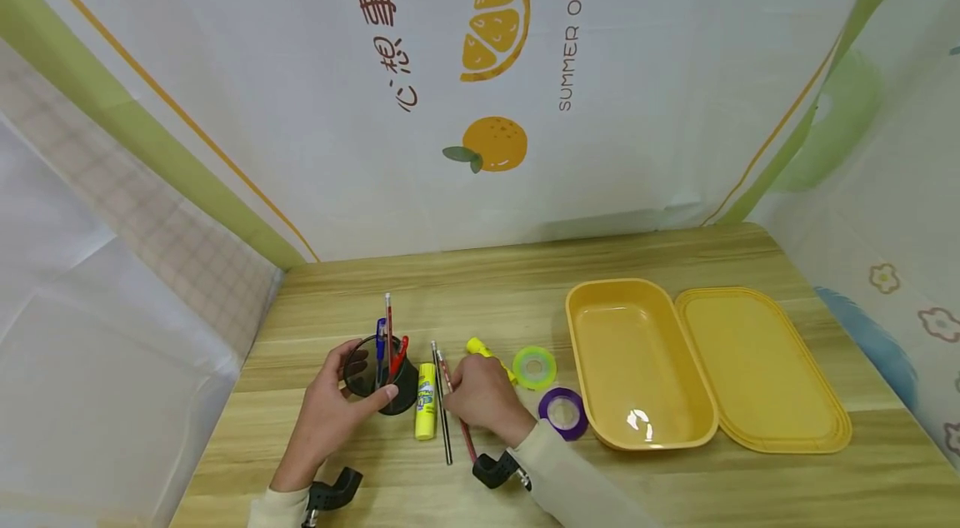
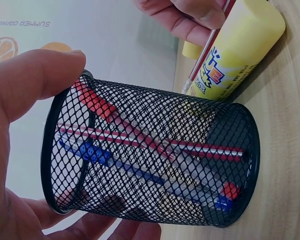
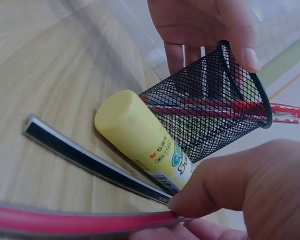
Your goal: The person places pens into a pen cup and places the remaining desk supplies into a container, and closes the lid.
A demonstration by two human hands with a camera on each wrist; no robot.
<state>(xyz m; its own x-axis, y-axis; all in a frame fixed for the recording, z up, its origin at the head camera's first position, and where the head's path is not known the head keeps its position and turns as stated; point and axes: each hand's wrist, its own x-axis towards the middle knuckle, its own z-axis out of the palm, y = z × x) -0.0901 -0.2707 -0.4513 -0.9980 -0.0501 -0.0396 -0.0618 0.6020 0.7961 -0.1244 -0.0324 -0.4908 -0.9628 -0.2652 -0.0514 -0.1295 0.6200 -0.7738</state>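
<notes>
A black mesh pen holder (image 2: 150,155) stands at the table's left, with a blue pen (image 1: 381,336), a red pen (image 1: 400,355) and a red striped pencil (image 1: 389,316) inside. My left hand (image 1: 333,403) grips it near the rim, thumb on one side and fingers on the other. With my right hand (image 1: 483,395) I pinch a second red striped pencil (image 3: 90,220) between thumb and fingers. Beside that lies a black striped pencil (image 3: 85,155). A yellow glue stick (image 1: 425,401) lies between the holder and the pencils.
Partly behind my right hand is a yellow marker-like stick (image 1: 480,347). Green tape (image 1: 535,368) and purple tape (image 1: 563,414) lie to the right. Farther right are a yellow plastic box (image 1: 645,361) and its flat yellow lid (image 1: 765,370). A printed cloth (image 1: 450,211) hangs behind the table.
</notes>
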